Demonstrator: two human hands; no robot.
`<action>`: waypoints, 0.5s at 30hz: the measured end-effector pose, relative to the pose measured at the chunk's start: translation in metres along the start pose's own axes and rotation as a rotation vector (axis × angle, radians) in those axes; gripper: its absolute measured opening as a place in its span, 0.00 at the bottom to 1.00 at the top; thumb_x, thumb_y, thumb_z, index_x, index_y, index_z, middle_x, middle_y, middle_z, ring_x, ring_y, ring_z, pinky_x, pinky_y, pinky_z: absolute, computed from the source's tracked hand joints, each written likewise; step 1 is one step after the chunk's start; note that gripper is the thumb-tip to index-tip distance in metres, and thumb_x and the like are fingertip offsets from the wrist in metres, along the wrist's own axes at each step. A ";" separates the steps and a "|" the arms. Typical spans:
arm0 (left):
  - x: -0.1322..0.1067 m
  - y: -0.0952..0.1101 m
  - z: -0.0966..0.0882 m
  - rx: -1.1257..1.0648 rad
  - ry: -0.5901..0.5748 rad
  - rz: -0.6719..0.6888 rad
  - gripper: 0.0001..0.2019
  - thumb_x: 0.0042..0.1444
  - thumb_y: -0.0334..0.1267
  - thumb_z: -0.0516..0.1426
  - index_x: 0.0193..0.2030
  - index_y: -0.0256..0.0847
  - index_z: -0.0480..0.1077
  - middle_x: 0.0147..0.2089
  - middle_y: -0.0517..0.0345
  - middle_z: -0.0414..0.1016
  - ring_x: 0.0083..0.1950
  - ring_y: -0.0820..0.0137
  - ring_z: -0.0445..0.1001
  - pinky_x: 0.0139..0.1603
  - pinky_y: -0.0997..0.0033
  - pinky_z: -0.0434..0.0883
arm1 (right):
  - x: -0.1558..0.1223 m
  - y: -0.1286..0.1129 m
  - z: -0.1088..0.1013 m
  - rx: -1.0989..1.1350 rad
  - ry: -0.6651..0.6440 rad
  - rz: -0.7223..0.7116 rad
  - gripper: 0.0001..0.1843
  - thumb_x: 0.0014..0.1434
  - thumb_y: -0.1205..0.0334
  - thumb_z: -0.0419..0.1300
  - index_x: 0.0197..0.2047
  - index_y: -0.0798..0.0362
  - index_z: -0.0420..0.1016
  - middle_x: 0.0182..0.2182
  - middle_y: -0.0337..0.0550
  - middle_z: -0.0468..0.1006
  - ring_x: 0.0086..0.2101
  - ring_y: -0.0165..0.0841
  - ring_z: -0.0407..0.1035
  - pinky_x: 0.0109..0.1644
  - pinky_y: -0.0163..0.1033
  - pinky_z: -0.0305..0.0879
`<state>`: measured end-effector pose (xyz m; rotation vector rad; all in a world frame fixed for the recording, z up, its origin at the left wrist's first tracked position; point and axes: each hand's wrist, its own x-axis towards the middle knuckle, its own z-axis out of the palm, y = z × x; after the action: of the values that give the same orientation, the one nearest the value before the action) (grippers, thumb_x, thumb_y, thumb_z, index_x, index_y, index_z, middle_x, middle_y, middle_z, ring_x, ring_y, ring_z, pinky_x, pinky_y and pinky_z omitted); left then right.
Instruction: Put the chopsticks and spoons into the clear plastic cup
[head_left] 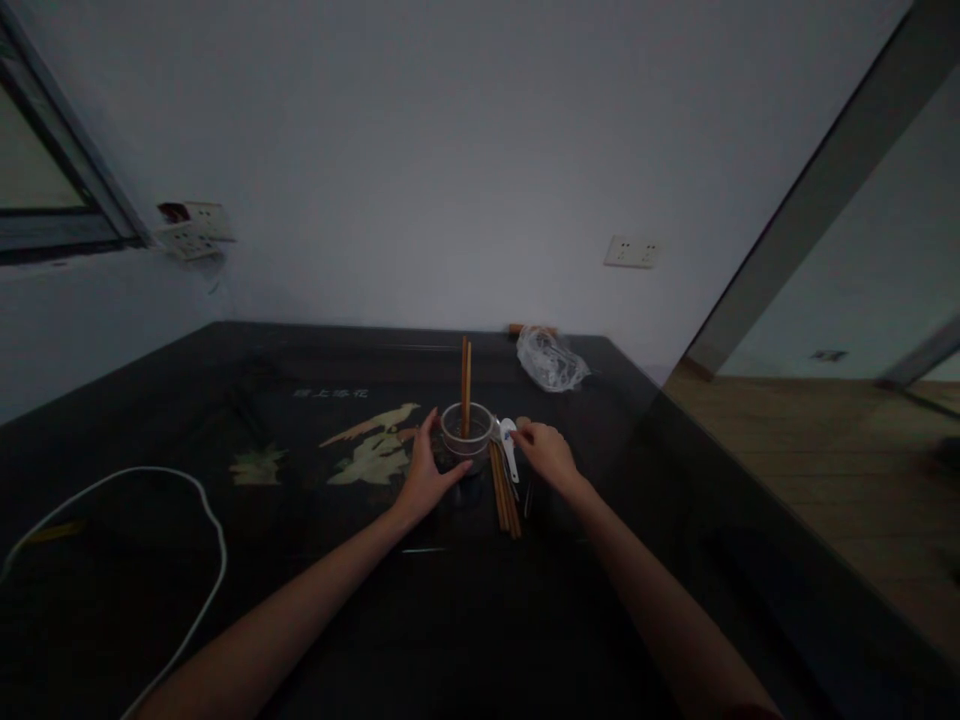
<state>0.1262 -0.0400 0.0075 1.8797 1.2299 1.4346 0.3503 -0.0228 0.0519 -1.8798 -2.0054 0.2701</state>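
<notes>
On the dark tabletop (337, 610), seen from the head camera, both hands work around a small clear cup (480, 449) that sits near the middle of the view. A pair of chopsticks (464, 385) stands upright in it, their upper ends rising well above the rim. The left hand (429, 480) curves along the cup's left and near side, thumb and forefinger spread apart — whether it presses firmly on the wall, I cannot tell.

The right hand (547, 453) is on the other side, its fingertips drawn together at the bowl end of a white spoon (511, 458); I cannot tell if they are clamped on it. A small round tan piece (523, 423) shows just beyond those fingertips. Between the hands, just right of the cup, more chopsticks (504, 495) lie in a bunch beside the spoon, with a thin shiny utensil (528, 499) near them.

Farther back, close to the wall, rests a crumpled clear plastic bag (553, 362) — a brown object (515, 329) shows partly behind it. A bird-and-leaf picture (375, 455) decorates the tabletop to the left of the cup, and a white cable (214, 515) loops across the left side.
</notes>
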 end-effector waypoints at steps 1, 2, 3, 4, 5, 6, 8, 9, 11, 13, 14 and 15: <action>0.000 0.005 -0.003 0.029 0.055 0.037 0.40 0.50 0.42 0.62 0.65 0.43 0.44 0.64 0.44 0.53 0.65 0.58 0.57 0.64 0.52 0.57 | -0.002 -0.004 -0.002 -0.064 -0.008 -0.002 0.19 0.63 0.50 0.51 0.35 0.54 0.76 0.33 0.49 0.78 0.34 0.35 0.72 0.32 0.34 0.57; 0.000 0.012 -0.007 0.054 0.107 0.078 0.38 0.51 0.42 0.61 0.65 0.43 0.46 0.63 0.44 0.54 0.64 0.59 0.57 0.64 0.53 0.57 | -0.004 -0.008 -0.003 -0.127 -0.018 -0.007 0.21 0.63 0.49 0.50 0.36 0.54 0.76 0.34 0.50 0.78 0.36 0.36 0.73 0.33 0.34 0.58; 0.000 0.018 -0.010 0.075 0.149 0.121 0.34 0.53 0.41 0.59 0.64 0.43 0.48 0.61 0.45 0.56 0.63 0.59 0.58 0.64 0.53 0.58 | -0.005 -0.012 -0.003 -0.183 -0.034 -0.009 0.23 0.64 0.47 0.48 0.36 0.54 0.76 0.36 0.52 0.78 0.38 0.38 0.73 0.34 0.35 0.60; -0.001 0.026 -0.013 0.094 0.174 0.165 0.30 0.54 0.40 0.58 0.62 0.42 0.51 0.60 0.46 0.58 0.62 0.59 0.60 0.63 0.53 0.59 | -0.006 -0.014 -0.002 -0.230 -0.051 -0.010 0.25 0.64 0.45 0.46 0.36 0.54 0.77 0.37 0.54 0.78 0.39 0.39 0.73 0.36 0.36 0.61; -0.003 0.033 -0.016 0.114 0.169 0.213 0.26 0.55 0.39 0.57 0.59 0.42 0.54 0.57 0.47 0.60 0.60 0.60 0.61 0.61 0.53 0.60 | -0.007 -0.016 -0.001 -0.266 -0.071 -0.010 0.27 0.64 0.44 0.45 0.36 0.55 0.77 0.37 0.56 0.77 0.40 0.41 0.73 0.37 0.37 0.62; -0.005 0.041 -0.017 0.134 0.124 0.263 0.21 0.56 0.38 0.55 0.57 0.42 0.58 0.55 0.48 0.63 0.58 0.60 0.64 0.60 0.54 0.62 | -0.008 -0.017 0.001 -0.292 -0.087 -0.011 0.29 0.64 0.43 0.44 0.37 0.55 0.77 0.38 0.57 0.77 0.41 0.42 0.72 0.38 0.39 0.63; -0.011 0.056 -0.015 0.185 -0.093 0.370 0.14 0.58 0.34 0.52 0.51 0.43 0.63 0.48 0.51 0.69 0.52 0.63 0.69 0.55 0.58 0.66 | -0.010 -0.020 0.005 -0.318 -0.105 -0.018 0.31 0.63 0.41 0.43 0.38 0.57 0.77 0.38 0.59 0.77 0.42 0.44 0.72 0.39 0.41 0.65; -0.015 0.063 -0.013 0.222 -0.249 0.416 0.12 0.59 0.33 0.50 0.49 0.44 0.65 0.46 0.52 0.71 0.49 0.64 0.70 0.52 0.60 0.67 | -0.011 -0.020 0.007 -0.326 -0.104 -0.023 0.31 0.63 0.41 0.43 0.39 0.57 0.77 0.38 0.60 0.77 0.42 0.45 0.72 0.39 0.41 0.65; -0.022 0.074 -0.005 0.323 -0.539 0.452 0.12 0.60 0.32 0.48 0.48 0.44 0.67 0.44 0.54 0.73 0.46 0.65 0.72 0.48 0.63 0.69 | -0.014 -0.022 0.010 -0.338 -0.101 -0.031 0.29 0.63 0.43 0.45 0.41 0.58 0.76 0.39 0.60 0.78 0.42 0.45 0.72 0.40 0.41 0.66; -0.029 0.081 0.004 0.419 -0.680 0.398 0.12 0.60 0.32 0.48 0.49 0.43 0.66 0.45 0.54 0.73 0.45 0.65 0.72 0.45 0.65 0.70 | -0.016 -0.024 0.011 -0.346 -0.107 -0.033 0.24 0.64 0.47 0.48 0.43 0.59 0.75 0.40 0.59 0.78 0.42 0.43 0.72 0.41 0.40 0.66; -0.031 0.082 0.008 0.459 -0.697 0.362 0.12 0.60 0.32 0.48 0.49 0.43 0.66 0.45 0.53 0.73 0.46 0.65 0.72 0.45 0.65 0.71 | -0.017 -0.024 0.012 -0.349 -0.112 -0.029 0.22 0.63 0.49 0.49 0.43 0.58 0.75 0.41 0.59 0.78 0.42 0.43 0.72 0.41 0.40 0.66; -0.033 0.082 0.011 0.488 -0.694 0.333 0.12 0.60 0.32 0.49 0.49 0.42 0.66 0.46 0.53 0.72 0.46 0.65 0.71 0.45 0.66 0.71 | -0.018 -0.025 0.012 -0.351 -0.115 -0.021 0.20 0.64 0.52 0.50 0.43 0.58 0.74 0.41 0.58 0.78 0.42 0.42 0.72 0.42 0.39 0.66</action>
<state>0.1650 -0.1072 0.0520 2.6891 0.9861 0.5035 0.3232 -0.0414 0.0480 -2.0884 -2.2685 0.0189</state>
